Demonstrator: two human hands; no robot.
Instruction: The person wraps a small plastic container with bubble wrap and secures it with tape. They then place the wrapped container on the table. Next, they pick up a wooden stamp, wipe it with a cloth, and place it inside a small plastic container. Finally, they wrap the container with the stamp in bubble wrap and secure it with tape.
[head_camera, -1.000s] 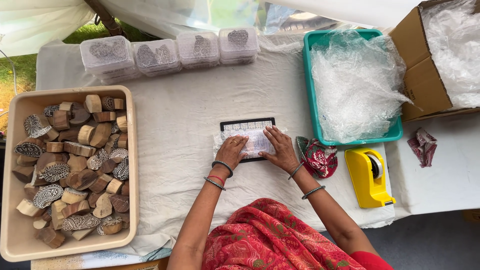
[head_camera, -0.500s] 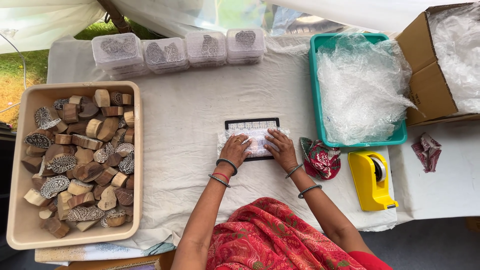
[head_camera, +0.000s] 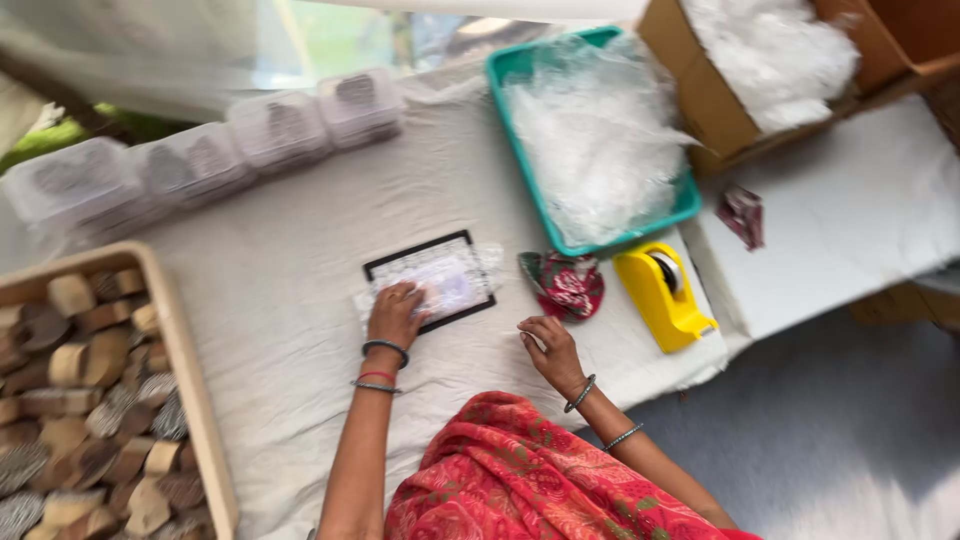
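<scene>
Left hand (head_camera: 396, 312): it lies flat on the near left corner of the black-framed pad (head_camera: 432, 281), fingers spread a little and pressing down, gripping nothing.
Right hand (head_camera: 549, 350): it rests on the white cloth (head_camera: 290, 290), apart from the pad, fingers loosely curled; the picture is blurred, so I cannot tell if something small is between them.
Pad: it lies in the middle of the cloth, just left of the red patterned pouch (head_camera: 566, 285).
Around: yellow tape dispenser (head_camera: 662, 293), teal tray (head_camera: 685, 198) with clear film, wooden tray (head_camera: 180, 350) of carved blocks on the left.
Advice: I think the pressing palm should stay flat and even, so the thin wrap does not slide or wrinkle.
</scene>
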